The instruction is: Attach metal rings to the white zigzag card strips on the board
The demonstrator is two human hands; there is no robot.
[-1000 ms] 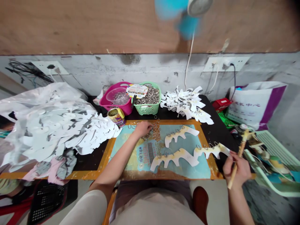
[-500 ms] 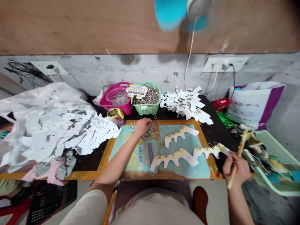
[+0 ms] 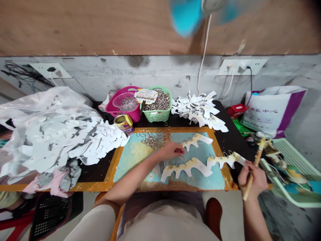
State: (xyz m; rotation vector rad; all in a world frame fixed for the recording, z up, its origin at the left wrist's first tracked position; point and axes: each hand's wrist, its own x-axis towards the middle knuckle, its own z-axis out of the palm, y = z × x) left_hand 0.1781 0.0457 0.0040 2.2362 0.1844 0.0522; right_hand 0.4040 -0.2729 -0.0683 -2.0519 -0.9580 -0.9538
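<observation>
My left hand (image 3: 172, 150) is pinched around a small metal ring (image 3: 183, 157), just above a white scalloped strip (image 3: 198, 168) on the blue work sheet (image 3: 215, 175). Several rings stand along that strip's yellowish upper edge. Behind the hand lies a loose pile of metal rings (image 3: 152, 140). My right hand (image 3: 253, 180) is closed around a wooden-handled brush (image 3: 258, 155), its yellow-stained bristles pointing up. The fingertips of this hand meet the end of a second ringed strip (image 3: 227, 160). A third strip (image 3: 200, 140) lies farther back, partly behind my left hand.
A pink basket (image 3: 134, 115) and a green basket of metal rings (image 3: 156, 116) stand by the wall, with a tin (image 3: 124, 124) in front. White cut-outs (image 3: 67, 134) heap at left; ringed strips (image 3: 198, 108) pile at back right. A fan (image 3: 188, 16) hangs overhead.
My left hand has moved from the ring pile rightward and nearer to me, carrying a ring over to the strips. My right hand and the brush stay about where they were.
</observation>
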